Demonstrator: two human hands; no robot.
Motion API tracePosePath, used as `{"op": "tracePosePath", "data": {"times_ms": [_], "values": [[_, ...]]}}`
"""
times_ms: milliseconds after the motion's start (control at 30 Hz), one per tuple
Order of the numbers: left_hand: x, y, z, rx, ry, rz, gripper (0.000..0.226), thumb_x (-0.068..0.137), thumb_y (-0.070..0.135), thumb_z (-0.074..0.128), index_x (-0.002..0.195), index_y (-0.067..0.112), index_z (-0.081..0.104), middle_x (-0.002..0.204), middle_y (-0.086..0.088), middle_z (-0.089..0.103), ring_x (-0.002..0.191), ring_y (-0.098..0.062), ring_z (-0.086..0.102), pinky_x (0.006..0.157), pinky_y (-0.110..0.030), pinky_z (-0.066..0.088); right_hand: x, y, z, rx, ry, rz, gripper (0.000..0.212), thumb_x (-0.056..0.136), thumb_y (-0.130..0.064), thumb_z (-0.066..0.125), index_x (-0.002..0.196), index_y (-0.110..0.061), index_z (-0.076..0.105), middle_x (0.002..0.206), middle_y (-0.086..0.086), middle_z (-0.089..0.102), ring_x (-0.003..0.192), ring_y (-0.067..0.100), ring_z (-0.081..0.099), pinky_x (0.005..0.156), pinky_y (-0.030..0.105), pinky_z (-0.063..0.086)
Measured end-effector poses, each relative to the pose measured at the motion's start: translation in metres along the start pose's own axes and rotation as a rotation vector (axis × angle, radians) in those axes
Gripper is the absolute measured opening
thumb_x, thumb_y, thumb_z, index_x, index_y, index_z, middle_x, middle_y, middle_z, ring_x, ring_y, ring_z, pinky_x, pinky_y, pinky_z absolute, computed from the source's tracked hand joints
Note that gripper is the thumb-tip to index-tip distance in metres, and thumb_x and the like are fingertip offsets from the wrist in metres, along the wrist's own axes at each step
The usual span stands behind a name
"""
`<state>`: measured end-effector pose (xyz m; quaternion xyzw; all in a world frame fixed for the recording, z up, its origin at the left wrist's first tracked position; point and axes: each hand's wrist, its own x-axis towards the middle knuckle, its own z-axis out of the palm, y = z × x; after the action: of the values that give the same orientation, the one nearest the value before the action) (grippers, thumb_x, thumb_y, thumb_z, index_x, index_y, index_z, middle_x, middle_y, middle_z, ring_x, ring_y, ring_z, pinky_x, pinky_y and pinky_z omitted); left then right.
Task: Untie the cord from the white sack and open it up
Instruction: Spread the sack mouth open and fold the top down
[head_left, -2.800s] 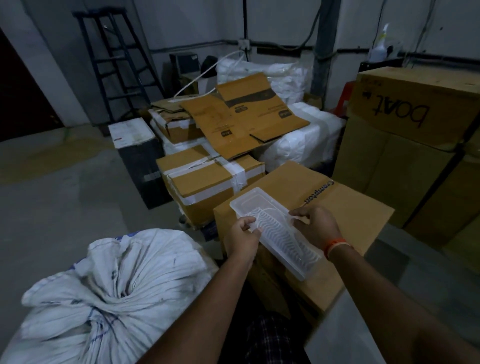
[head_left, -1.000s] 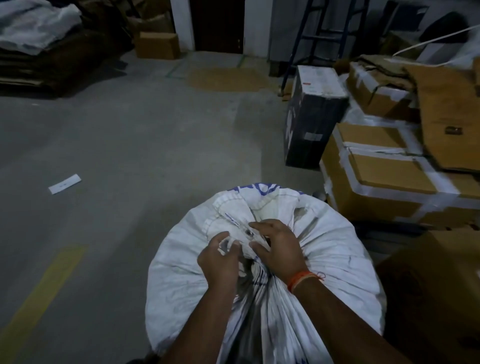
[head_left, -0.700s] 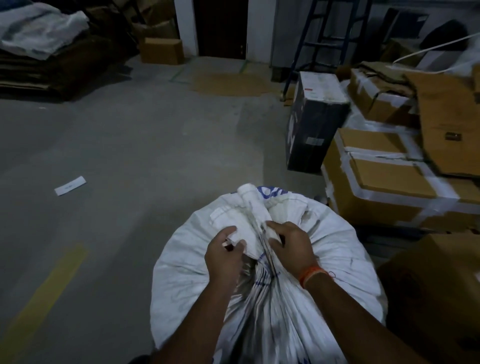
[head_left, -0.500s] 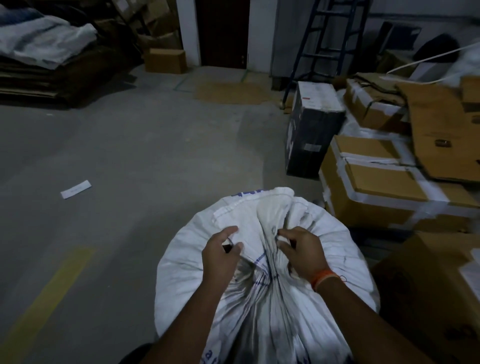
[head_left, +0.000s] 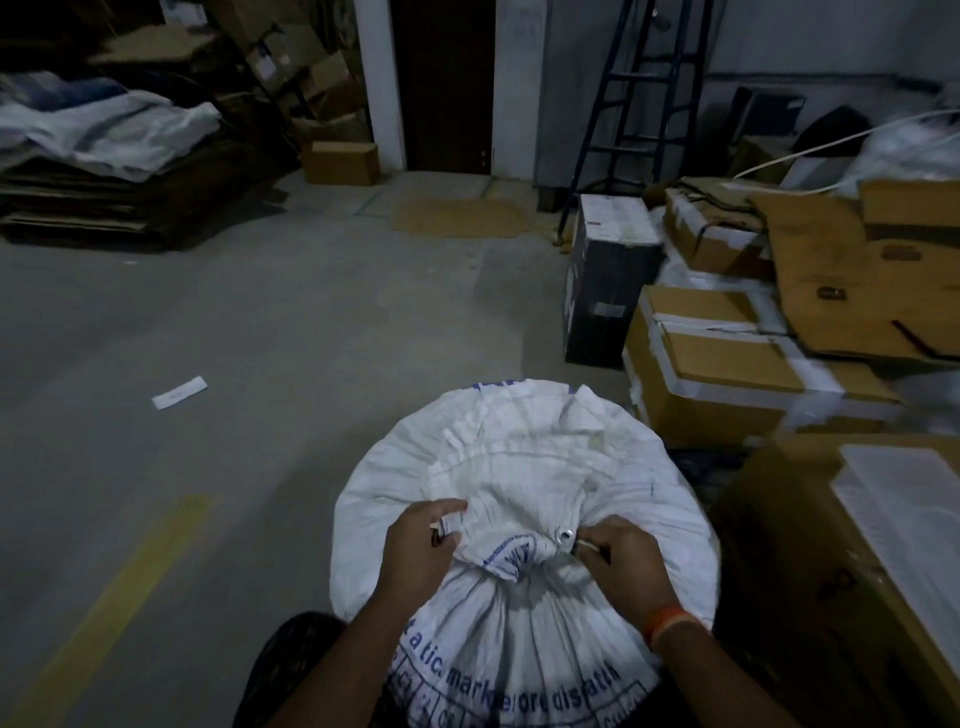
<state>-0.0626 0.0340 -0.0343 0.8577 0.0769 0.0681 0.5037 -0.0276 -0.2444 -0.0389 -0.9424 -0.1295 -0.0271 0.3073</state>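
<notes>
— Right below the camera, what sits on the concrete floor (head_left: 260, 322)?

— A full white sack (head_left: 524, 457), standing upright, its top gathered into a bunched neck close to the person's body. Blue print runs around its near side.

— And the hands?

— Both are at the neck. The left hand (head_left: 421, 545) has its fingers curled, pinching the bunched fabric on the left of the gather; something dark and thin shows between the fingers. The right hand (head_left: 621, 564) pinches a pale cord (head_left: 584, 544) end just beside a metal eyelet (head_left: 565, 533) in the fabric. An orange band (head_left: 670, 623) circles that wrist.

— Is the sack loose yet?

— The neck looks cinched; the top flap spreads crumpled beyond it.

— What else is around?

— Taped cardboard boxes (head_left: 727, 374) just to the right of the sack, a dark stepladder (head_left: 639, 109) behind them, and a paper slip (head_left: 179, 392) well apart on the floor to the left.
</notes>
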Motion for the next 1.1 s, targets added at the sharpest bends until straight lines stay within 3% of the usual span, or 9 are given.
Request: {"op": "tracePosePath", "data": {"times_ms": [67, 233, 333, 433, 567, 767, 867, 967, 1100], "values": [[-0.01, -0.002, 0.003, -0.005, -0.002, -0.007, 0.048, 0.087, -0.001, 0.075, 0.11, 0.041, 0.071, 0.12, 0.01, 0.07, 0.115, -0.011, 0.065, 0.105, -0.028, 0.051, -0.015, 0.007, 0.005, -0.012, -0.03, 0.021, 0.014, 0.081, -0.009, 0.075, 0.072, -0.019, 0.076, 0.071, 0.003, 0.066, 0.068, 0.011, 0.059, 0.065, 0.026, 0.046], [-0.021, -0.004, 0.009, -0.002, 0.037, 0.031, 0.053, 0.086, 0.0, 0.077, 0.113, 0.046, 0.069, 0.121, 0.004, 0.069, 0.103, -0.006, 0.068, 0.086, -0.006, 0.049, -0.032, -0.002, 0.0, -0.051, -0.072, -0.104, 0.022, 0.069, -0.004, 0.074, 0.062, -0.022, 0.064, 0.062, -0.002, 0.061, 0.061, 0.009, 0.052, 0.057, 0.014, 0.025], [-0.022, 0.002, 0.006, 0.007, 0.097, 0.065, 0.053, 0.082, 0.006, 0.081, 0.109, 0.051, 0.069, 0.126, 0.003, 0.058, 0.104, -0.01, 0.068, 0.088, -0.019, 0.057, -0.035, -0.006, 0.005, -0.138, -0.126, -0.165, 0.023, 0.052, -0.009, 0.082, 0.057, -0.024, 0.066, 0.06, -0.003, 0.066, 0.057, 0.011, 0.061, 0.052, 0.012, 0.028], [-0.019, 0.008, -0.003, -0.055, 0.27, 0.067, 0.034, 0.085, 0.012, 0.081, 0.097, 0.042, 0.072, 0.134, 0.005, 0.05, 0.122, -0.021, 0.059, 0.091, -0.043, 0.058, -0.035, 0.001, 0.02, -0.207, -0.139, -0.196, 0.018, 0.049, -0.024, 0.079, 0.066, -0.03, 0.076, 0.069, -0.008, 0.072, 0.061, 0.012, 0.07, 0.055, 0.015, 0.05], [-0.007, 0.038, -0.022, -0.243, 0.404, 0.043, 0.016, 0.091, 0.027, 0.077, 0.095, 0.039, 0.067, 0.126, 0.001, 0.06, 0.118, -0.019, 0.058, 0.079, -0.027, 0.049, -0.037, -0.002, 0.028, -0.23, -0.173, -0.254, 0.022, 0.05, -0.03, 0.078, 0.071, -0.034, 0.078, 0.074, -0.014, 0.076, 0.067, 0.006, 0.073, 0.062, 0.016, 0.055], [0.047, 0.097, -0.029, -0.173, 0.193, -0.023, 0.034, 0.081, 0.052, 0.077, 0.109, 0.034, 0.07, 0.12, 0.008, 0.068, 0.106, -0.012, 0.064, 0.087, -0.029, 0.053, -0.035, -0.012, 0.039, -0.266, -0.136, -0.306, 0.047, 0.031, -0.034, 0.097, 0.076, -0.031, 0.082, 0.077, -0.016, 0.077, 0.07, -0.003, 0.072, 0.071, 0.011, 0.053], [0.063, 0.106, -0.021, -0.105, 0.003, -0.161, 0.021, 0.08, 0.015, 0.083, 0.091, 0.03, 0.074, 0.113, -0.004, 0.075, 0.084, -0.019, 0.068, 0.075, -0.033, 0.057, -0.035, -0.016, 0.034, -0.26, -0.084, -0.341, 0.053, 0.025, -0.036, 0.098, 0.075, -0.027, 0.083, 0.078, -0.014, 0.078, 0.07, -0.002, 0.073, 0.071, 0.011, 0.052], [0.06, 0.101, -0.012, 0.015, -0.086, -0.213, 0.028, 0.081, -0.001, 0.073, 0.085, 0.026, 0.075, 0.109, -0.009, 0.075, 0.081, -0.02, 0.069, 0.061, -0.026, 0.057, -0.038, -0.021, 0.02, -0.267, -0.012, -0.34, 0.048, 0.024, -0.034, 0.094, 0.07, -0.025, 0.082, 0.075, -0.011, 0.078, 0.067, 0.002, 0.073, 0.072, 0.013, 0.05], [0.049, 0.091, -0.002, 0.06, -0.024, -0.147, 0.029, 0.085, 0.002, 0.075, 0.11, 0.017, 0.078, 0.124, -0.002, 0.072, 0.109, -0.021, 0.069, 0.092, -0.032, 0.058, -0.042, -0.008, 0.015, -0.138, -0.106, -0.248, 0.03, 0.05, -0.018, 0.082, 0.075, -0.032, 0.073, 0.077, -0.006, 0.077, 0.071, 0.014, 0.074, 0.067, 0.017, 0.051]]}}
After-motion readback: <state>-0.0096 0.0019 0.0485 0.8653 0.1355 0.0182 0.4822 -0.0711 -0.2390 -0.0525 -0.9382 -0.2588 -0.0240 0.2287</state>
